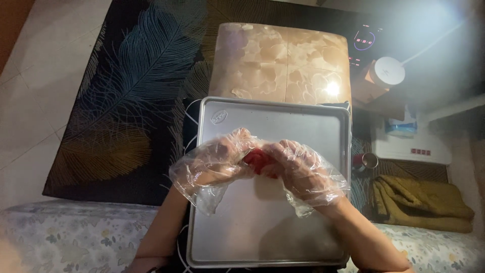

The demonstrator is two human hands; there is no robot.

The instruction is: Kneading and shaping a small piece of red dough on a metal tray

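Pinching a small red lump [258, 161] between them, the left hand [222, 159] and right hand [298, 167] meet over the middle of a metal baking tray [303, 121]. Both wear loose clear plastic gloves, and the fingers of each curl closed around the lump from either side. Bare metal stretches wide on every side of the hands out to the tray's raised rim. Beyond the far rim lies a pale marbled board [283, 60] on a dark feather-patterned rug [126, 101]. A folded olive cloth [419, 202] sits well right.
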